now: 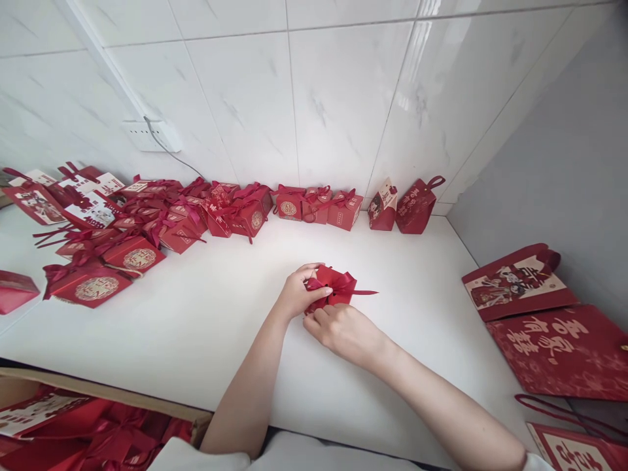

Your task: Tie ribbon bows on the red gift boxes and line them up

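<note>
In the middle of the white table sits a small red gift box [342, 296] with a dark red ribbon [346, 283] across its top. One ribbon end sticks out to the right over the table. My left hand [300, 292] is closed on the box's left side, its thumb pressed on the ribbon at the top. My right hand [338, 328] lies against the box's near side with its fingers curled in. What those fingers pinch, if anything, is hidden under the hand.
Ribboned red boxes [179, 232] stand along the tiled wall at the back and left. Two small bags [416, 206] stand at the back right. Larger red gift bags [559, 353] lie on the right. A cardboard carton [98, 379] of red packaging is at the lower left.
</note>
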Motion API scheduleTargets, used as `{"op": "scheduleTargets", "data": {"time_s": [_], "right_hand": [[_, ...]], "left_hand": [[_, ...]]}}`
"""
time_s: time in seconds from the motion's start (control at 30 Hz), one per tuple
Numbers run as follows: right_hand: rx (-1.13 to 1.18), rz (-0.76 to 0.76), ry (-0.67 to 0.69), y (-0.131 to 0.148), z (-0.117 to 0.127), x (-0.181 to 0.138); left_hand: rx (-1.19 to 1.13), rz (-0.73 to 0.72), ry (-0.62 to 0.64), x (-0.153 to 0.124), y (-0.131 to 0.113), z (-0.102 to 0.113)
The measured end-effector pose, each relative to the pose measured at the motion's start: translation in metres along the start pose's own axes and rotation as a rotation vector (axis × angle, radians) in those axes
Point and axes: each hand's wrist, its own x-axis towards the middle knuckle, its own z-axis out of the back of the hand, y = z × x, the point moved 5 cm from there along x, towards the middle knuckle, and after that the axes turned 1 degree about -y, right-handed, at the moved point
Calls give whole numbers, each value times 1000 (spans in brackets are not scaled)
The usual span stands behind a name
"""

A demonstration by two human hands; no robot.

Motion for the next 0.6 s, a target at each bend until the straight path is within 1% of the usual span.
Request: {"op": "scheduleTargets", "data": {"time_s": [0.27,0.37,0.5,0.6], "right_hand": [[126,60,-6,2,-2,-1],[205,74,10,-1,1,-3],[318,134,21,2,3,-3],[411,85,10,1,6,-1]], "left_hand": [[-10,4,7,-2,-1,-2],[-8,-10,6,-2,-3,-2],[-6,-18,17,-3,-5,-3],[-10,-15,16,-3,-7,-3]]}}
